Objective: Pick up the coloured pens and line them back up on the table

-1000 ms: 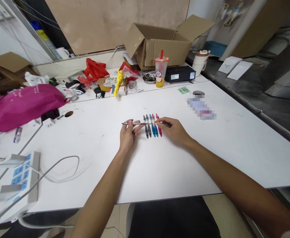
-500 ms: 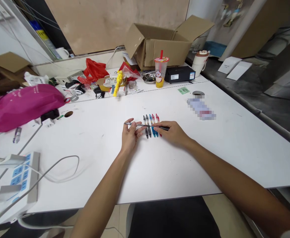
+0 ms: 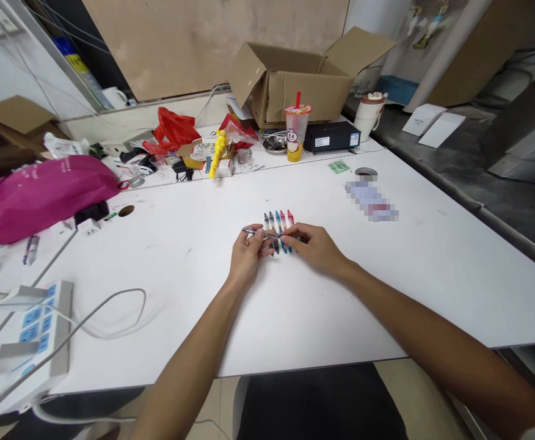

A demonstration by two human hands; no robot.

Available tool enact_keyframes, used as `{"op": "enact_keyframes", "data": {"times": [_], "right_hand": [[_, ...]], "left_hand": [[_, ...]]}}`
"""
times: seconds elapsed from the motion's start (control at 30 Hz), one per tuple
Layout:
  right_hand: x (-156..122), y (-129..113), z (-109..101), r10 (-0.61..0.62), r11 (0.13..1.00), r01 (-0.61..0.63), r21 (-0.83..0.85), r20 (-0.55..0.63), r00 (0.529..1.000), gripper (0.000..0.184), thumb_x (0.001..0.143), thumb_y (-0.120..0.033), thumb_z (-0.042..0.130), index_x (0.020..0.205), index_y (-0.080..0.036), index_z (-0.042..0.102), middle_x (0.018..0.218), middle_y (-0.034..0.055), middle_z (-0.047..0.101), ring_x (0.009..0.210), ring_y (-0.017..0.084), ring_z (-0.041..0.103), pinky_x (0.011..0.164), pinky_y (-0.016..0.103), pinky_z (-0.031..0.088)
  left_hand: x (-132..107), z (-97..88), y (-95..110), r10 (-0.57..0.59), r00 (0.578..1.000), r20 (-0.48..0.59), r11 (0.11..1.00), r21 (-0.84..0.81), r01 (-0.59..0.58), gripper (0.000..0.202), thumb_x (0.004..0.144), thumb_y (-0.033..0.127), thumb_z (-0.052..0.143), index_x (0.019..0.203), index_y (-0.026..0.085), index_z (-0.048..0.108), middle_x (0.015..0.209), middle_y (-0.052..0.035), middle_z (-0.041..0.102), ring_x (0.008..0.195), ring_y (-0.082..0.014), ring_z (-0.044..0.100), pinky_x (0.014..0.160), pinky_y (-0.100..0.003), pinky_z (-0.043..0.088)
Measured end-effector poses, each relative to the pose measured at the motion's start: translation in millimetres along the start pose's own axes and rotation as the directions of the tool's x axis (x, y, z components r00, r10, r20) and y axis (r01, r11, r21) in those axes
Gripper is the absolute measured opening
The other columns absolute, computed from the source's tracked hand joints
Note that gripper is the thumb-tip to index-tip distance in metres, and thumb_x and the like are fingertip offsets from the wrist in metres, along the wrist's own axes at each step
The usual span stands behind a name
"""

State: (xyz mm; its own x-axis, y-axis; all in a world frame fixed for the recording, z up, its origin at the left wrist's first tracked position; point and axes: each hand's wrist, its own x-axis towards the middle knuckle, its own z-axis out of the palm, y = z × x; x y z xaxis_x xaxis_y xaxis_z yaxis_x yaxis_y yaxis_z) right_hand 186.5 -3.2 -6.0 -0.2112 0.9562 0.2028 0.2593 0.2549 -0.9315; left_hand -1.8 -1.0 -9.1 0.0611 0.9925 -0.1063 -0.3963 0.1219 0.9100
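My left hand is closed around the clear, silvery end of a pen, pinching it between thumb and fingers. My right hand grips the dark end of the same pen, its fingertips close to those of the left. The pen is held roughly level, partly covered by the fingers. Under and just beyond it lies a row of several pens in black, blue and red, side by side on the white table. Their near ends are partly hidden by my hands.
A power strip with a looping cable lies at the left. Behind it is a magenta bag. At the back stand a plastic cup with a straw, a black box and an open cardboard box. A tape roll lies right.
My left hand has moved a little right, nearer to my right hand. The visible length of the pen between and beyond my hands is shorter. My right hand has hardly moved.
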Motion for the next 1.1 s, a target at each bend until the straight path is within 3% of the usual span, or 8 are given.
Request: {"op": "enact_keyframes", "data": {"times": [0.07, 0.2, 0.27, 0.37, 0.5, 0.67, 1.1], "right_hand": [[-0.6, -0.9, 1.5, 0.000, 1.000, 0.000, -0.007, -0.005, 1.000, 0.031, 0.095, -0.049, 0.060, 0.095, -0.021, 0.074, 0.085, 0.0039, 0.071, 0.077, 0.019, 0.061, 0.073, 0.036, 0.049], [-1.6, -2.6, 1.3, -0.034, 0.998, 0.036, 0.053, -0.050, 0.998, 0.028, 0.091, -0.043, 0.066, 0.110, -0.022, 0.067, 0.101, 0.0055, 0.071, 0.084, 0.019, 0.064, 0.075, 0.034, 0.050], [-2.0, -3.4, -0.3, -0.005, 0.999, 0.006, 0.047, -0.016, 1.000, 0.025, 0.093, -0.045, 0.064, 0.100, -0.022, 0.066, 0.093, 0.0046, 0.071, 0.076, 0.017, 0.062, 0.070, 0.033, 0.048], [-2.4, -3.9, -2.1, 0.056, 0.998, -0.055, -0.022, 0.059, 0.997, 0.038, 0.100, -0.053, 0.050, 0.085, -0.021, 0.066, 0.070, 0.0012, 0.063, 0.062, 0.016, 0.053, 0.063, 0.033, 0.044], [-1.6, -3.2, -1.5, 0.002, 1.000, -0.002, -0.001, 0.013, 1.000, 0.026, 0.095, -0.048, 0.061, 0.105, -0.023, 0.064, 0.092, 0.0045, 0.069, 0.079, 0.019, 0.060, 0.073, 0.035, 0.048], [-0.3, -1.7, -0.8, 0.004, 1.000, -0.005, 0.016, 0.025, 1.000, 0.026, 0.095, -0.044, 0.061, 0.109, -0.022, 0.064, 0.095, 0.0044, 0.067, 0.082, 0.019, 0.061, 0.076, 0.036, 0.049], [-0.6, -1.3, -0.4, 0.020, 0.999, -0.019, -0.044, 0.042, 0.999, 0.025, 0.098, -0.047, 0.057, 0.097, -0.023, 0.063, 0.089, 0.0025, 0.066, 0.074, 0.017, 0.057, 0.069, 0.034, 0.043]], "left_hand": [[-0.7, 0.3, -0.3, 0.001, 1.000, -0.001, 1.000, 0.007, -0.001, 0.039, 0.083, 0.040, 0.082, 0.109, 0.019, 0.061, 0.110, -0.0139, 0.078, 0.097, -0.0247, 0.078, 0.069, -0.029, 0.062], [-0.1, 0.3, 2.1, 0.008, 0.999, -0.042, 1.000, -0.015, -0.009, 0.038, 0.084, 0.038, 0.081, 0.110, 0.019, 0.060, 0.113, -0.0144, 0.078, 0.094, -0.0224, 0.078, 0.069, -0.027, 0.062], [0.5, 0.0, 3.7, 0.012, 0.999, -0.053, 1.000, -0.026, -0.013, 0.036, 0.085, 0.036, 0.080, 0.108, 0.019, 0.059, 0.113, -0.0143, 0.078, 0.091, -0.0206, 0.078, 0.069, -0.026, 0.061], [0.6, 0.2, 5.2, 0.005, 0.999, -0.052, 1.000, -0.027, -0.007, 0.033, 0.086, 0.034, 0.079, 0.106, 0.018, 0.058, 0.112, -0.0146, 0.078, 0.087, -0.0193, 0.078, 0.068, -0.025, 0.061], [0.1, 1.0, 6.2, 0.010, 0.998, -0.063, 1.000, -0.026, -0.011, 0.034, 0.086, 0.032, 0.080, 0.105, 0.019, 0.055, 0.109, -0.0142, 0.078, 0.086, -0.0198, 0.078, 0.068, -0.026, 0.061], [0.4, -0.3, 6.2, 0.020, 0.999, -0.049, 1.000, -0.014, -0.021, 0.033, 0.086, 0.035, 0.080, 0.101, 0.019, 0.055, 0.112, -0.0159, 0.078, 0.089, -0.0209, 0.078, 0.071, -0.028, 0.061], [1.9, -1.2, 6.1, 0.009, 0.999, -0.047, 1.000, -0.024, -0.010, 0.031, 0.089, 0.040, 0.076, 0.096, 0.020, 0.053, 0.105, -0.0097, 0.078, 0.086, -0.0178, 0.078, 0.068, -0.024, 0.059]]}}
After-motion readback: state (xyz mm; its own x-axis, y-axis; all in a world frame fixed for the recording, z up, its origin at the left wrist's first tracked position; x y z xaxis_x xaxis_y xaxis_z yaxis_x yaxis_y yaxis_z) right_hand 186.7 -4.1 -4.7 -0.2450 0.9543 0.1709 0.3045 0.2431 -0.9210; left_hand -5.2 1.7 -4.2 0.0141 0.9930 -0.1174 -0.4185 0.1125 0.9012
